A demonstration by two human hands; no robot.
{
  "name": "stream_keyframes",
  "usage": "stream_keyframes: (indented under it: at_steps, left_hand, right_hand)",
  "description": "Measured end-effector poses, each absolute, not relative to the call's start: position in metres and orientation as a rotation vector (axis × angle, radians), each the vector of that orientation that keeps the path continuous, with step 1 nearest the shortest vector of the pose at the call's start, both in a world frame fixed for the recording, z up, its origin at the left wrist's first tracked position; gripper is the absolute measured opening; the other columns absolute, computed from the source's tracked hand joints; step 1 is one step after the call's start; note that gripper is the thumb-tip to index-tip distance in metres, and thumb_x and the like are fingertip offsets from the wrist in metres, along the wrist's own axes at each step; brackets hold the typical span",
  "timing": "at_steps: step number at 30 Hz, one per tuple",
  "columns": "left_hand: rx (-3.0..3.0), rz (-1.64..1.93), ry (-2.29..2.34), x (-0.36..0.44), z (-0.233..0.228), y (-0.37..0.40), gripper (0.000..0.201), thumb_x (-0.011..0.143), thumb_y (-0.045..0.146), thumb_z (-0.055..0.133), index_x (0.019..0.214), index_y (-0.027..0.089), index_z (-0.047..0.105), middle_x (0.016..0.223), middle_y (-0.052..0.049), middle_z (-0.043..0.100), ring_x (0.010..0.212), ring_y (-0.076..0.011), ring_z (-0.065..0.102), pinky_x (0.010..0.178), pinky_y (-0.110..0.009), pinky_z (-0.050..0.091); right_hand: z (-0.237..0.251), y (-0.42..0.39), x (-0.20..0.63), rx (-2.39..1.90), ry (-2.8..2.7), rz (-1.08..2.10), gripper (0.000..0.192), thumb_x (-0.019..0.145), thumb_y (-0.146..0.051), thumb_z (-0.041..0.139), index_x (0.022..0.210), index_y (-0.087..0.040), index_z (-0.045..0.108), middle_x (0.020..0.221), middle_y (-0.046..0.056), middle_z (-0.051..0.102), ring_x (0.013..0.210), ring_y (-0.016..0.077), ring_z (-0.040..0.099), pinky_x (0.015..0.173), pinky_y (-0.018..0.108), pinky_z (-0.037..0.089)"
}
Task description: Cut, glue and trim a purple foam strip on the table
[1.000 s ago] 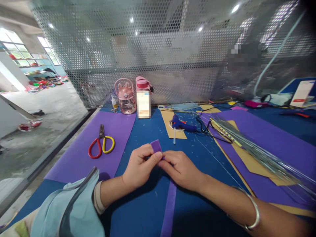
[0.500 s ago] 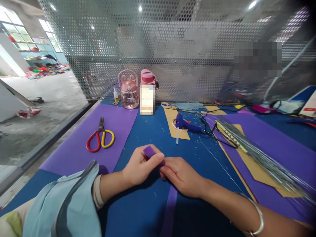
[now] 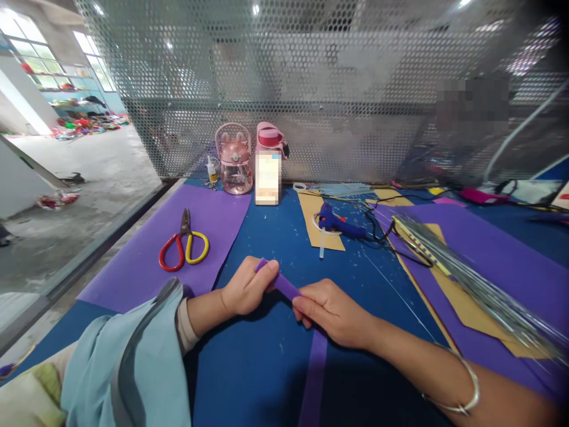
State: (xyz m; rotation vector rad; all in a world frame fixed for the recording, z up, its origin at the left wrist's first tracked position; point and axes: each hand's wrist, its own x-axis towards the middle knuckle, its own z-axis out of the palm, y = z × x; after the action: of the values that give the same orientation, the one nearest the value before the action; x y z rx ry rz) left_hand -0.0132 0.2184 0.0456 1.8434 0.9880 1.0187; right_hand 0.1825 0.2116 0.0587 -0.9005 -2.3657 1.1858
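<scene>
The left hand (image 3: pixel 246 289) and right hand (image 3: pixel 336 314) have been drawn apart, so a straight stretch of purple strip (image 3: pixel 287 287), pinched by both, is now exposed above the worktop (image 3: pixel 249 370); its tail is apparently trailed toward the near edge.

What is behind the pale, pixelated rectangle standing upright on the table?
A pink-lidded bottle: its lid shows above the pixelated rectangle, with the perforated metal panel farther back. The bottle's lower part is covered, so whether the two touch cannot be told.
</scene>
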Motion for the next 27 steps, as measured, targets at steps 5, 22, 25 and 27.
stream_keyframes:
  at_steps: [5,22,25,27]
  left_hand:
    - [1.685,1.067,1.112,-0.01,0.042,0.224,0.055,0.094,0.047,0.024,0.048,0.02,0.036,0.044,0.004,0.033,0.046,-0.0098,0.03,0.051,-0.026,0.028]
    - [1.53,0.974,1.042,-0.01,0.039,0.234,0.057,0.093,0.051,0.024,0.049,0.019,0.043,0.044,0.004,0.035,0.046,-0.0106,0.032,0.052,-0.027,0.027]
    - [1.543,0.97,1.047,-0.01,0.039,0.233,0.058,0.092,0.052,0.025,0.049,0.019,0.044,0.044,0.004,0.036,0.046,-0.0106,0.033,0.052,-0.026,0.027]
    - [1.555,0.958,1.049,-0.009,0.039,0.233,0.058,0.092,0.053,0.025,0.05,0.018,0.045,0.044,0.004,0.036,0.046,-0.0106,0.033,0.052,-0.026,0.027]
  right_hand:
    - [0.057,0.214,0.182,-0.938,-2.218,1.352,0.048,0.093,-0.047,0.037,0.064,-0.015,0.058,0.051,0.0,0.055,0.049,0.0107,0.053,0.052,0.02,0.039]
    - [0.052,0.224,0.18,-0.897,-2.253,1.417,0.052,0.092,-0.052,0.038,0.063,-0.014,0.06,0.052,0.001,0.056,0.048,0.0098,0.05,0.049,0.02,0.038]
    - [0.052,0.224,0.182,-0.886,-2.276,1.384,0.052,0.092,-0.052,0.038,0.064,-0.014,0.061,0.052,0.001,0.057,0.049,0.01,0.052,0.05,0.02,0.039]
    - [0.052,0.223,0.184,-0.891,-2.263,1.399,0.053,0.092,-0.053,0.037,0.065,-0.014,0.061,0.053,0.001,0.057,0.05,0.0107,0.053,0.051,0.021,0.04]
